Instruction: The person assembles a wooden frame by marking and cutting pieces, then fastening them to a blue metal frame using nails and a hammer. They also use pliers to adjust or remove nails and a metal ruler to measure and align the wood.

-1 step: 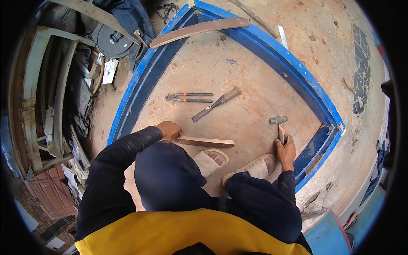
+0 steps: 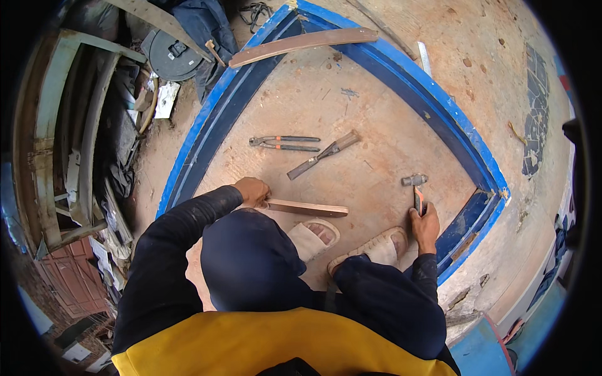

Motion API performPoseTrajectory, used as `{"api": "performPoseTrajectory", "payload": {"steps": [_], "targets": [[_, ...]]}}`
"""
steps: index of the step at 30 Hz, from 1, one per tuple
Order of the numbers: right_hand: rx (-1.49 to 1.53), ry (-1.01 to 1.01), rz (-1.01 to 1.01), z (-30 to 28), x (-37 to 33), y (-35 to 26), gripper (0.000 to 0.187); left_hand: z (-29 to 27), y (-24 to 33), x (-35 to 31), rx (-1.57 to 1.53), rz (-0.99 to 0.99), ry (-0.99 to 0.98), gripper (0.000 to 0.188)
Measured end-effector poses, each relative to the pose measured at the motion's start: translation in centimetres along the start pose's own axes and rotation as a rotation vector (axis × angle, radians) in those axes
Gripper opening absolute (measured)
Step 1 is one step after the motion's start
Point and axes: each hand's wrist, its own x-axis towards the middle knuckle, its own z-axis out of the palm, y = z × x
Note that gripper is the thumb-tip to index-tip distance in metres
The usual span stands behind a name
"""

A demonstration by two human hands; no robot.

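My right hand [image 2: 426, 227] is closed round the handle of a hammer [image 2: 416, 191], its metal head pointing away from me, low over the floor. My left hand [image 2: 252, 192] is closed in a pinch at the left end of a short wooden strip [image 2: 308, 208]; whatever is between its fingertips is too small or hidden to make out. The strip lies across in front of my sandalled feet, its left part behind my knee. Beyond it on the floor are pincers with black and orange handles [image 2: 285, 143] and a chisel [image 2: 323, 154].
A blue wooden frame [image 2: 433, 95] surrounds the work area, with a curved brown board [image 2: 304, 46] lying across its far corner. Several nails [image 2: 349, 93] lie in a small pile inside it. Old wooden frames [image 2: 53, 138] and a round black lid [image 2: 172, 55] are at left.
The view has shifted and turned slightly. Both hands, the hammer and the wooden strip keep their places relative to one another.
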Motion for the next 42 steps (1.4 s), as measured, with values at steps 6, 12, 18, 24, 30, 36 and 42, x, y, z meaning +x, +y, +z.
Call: {"api": "performPoseTrajectory", "payload": {"steps": [6, 12, 18, 24, 30, 36, 42], "targets": [[-0.185, 0.038, -0.037, -1.5, 2.7, -2.2, 0.042, 1.7, -4.3, -1.4, -0.209, -0.046, 0.174, 0.04], [0.034, 0.139, -0.42, -2.7, 8.6, -11.0, 0.043, -0.2, -4.1, -4.2, -0.938, -0.007, 0.044, 0.049], [0.356, -0.569, -0.578, -1.7, 9.3, -25.2, 0.041, -5.1, -3.8, -6.2, -1.441, 0.137, 0.129, 0.025], [0.606, -1.247, -0.419, 0.1, 2.4, -28.2, 0.05, -9.7, -2.1, -2.0, -1.846, 0.647, 0.162, 0.019], [1.044, -1.415, -0.178, -0.8, -0.6, -26.2, 0.048, -13.0, 0.5, -0.8, -1.749, 0.952, 0.136, 0.053], [0.997, -1.054, -0.24, -1.0, -0.9, -24.8, 0.032, -14.5, 2.5, -3.3, -1.546, 0.915, 0.311, 0.08], [0.68, -0.335, -0.579, 0.7, -0.1, -22.4, 0.025, -11.5, 4.5, -4.3, -1.393, 0.393, 0.665, 0.08]]}}
